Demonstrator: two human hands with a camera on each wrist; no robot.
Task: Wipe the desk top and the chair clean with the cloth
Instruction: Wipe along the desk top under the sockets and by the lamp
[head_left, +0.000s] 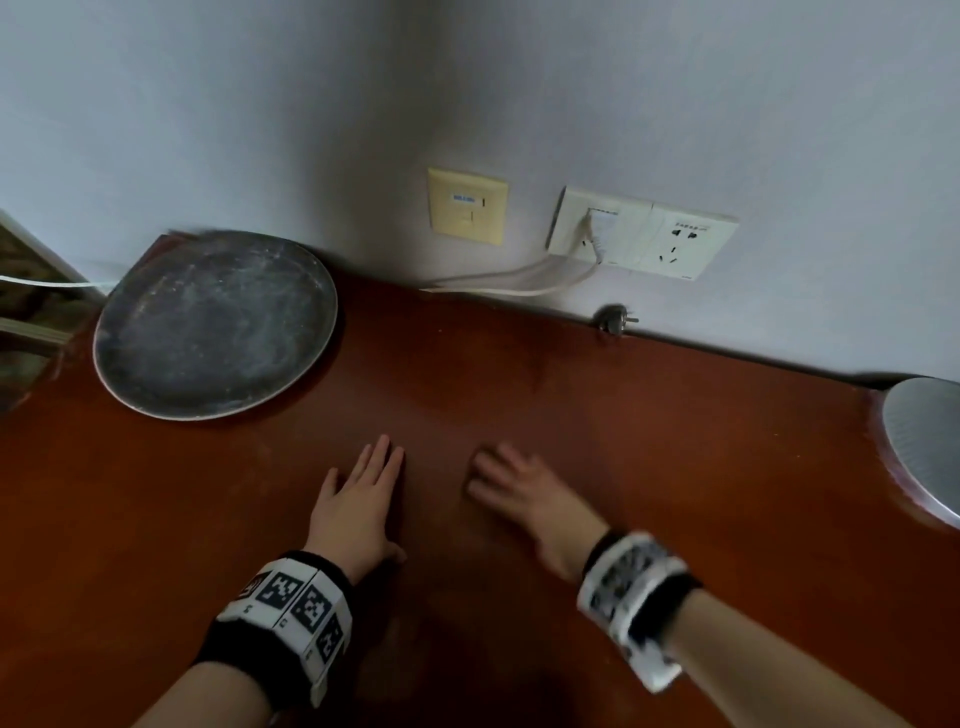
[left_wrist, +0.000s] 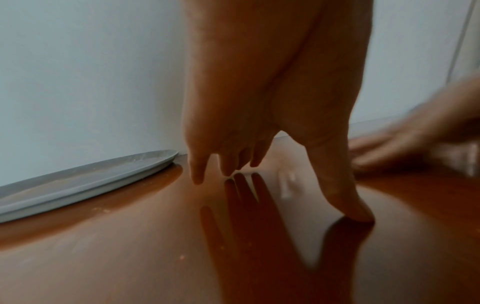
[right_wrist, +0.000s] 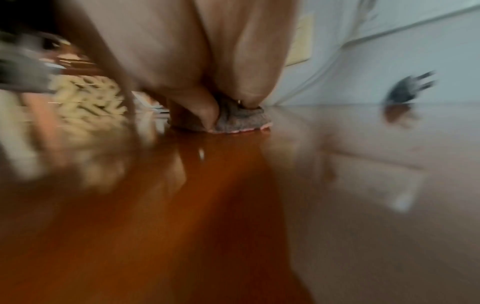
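The reddish-brown desk top fills the lower part of the head view. My left hand lies flat on it with straight fingers and holds nothing; in the left wrist view its thumb tip touches the wood. My right hand is just to its right, fingers curled down onto the desk. The right wrist view shows a small grey cloth with a pink edge bunched under that hand's thumb and fingers, pressed on the desk. The head view hides the cloth. No chair is in view.
A dusty dark round plate sits at the back left corner. A loose plug lies against the wall, below the wall sockets and a pale cable. A silver round object sits at the right edge.
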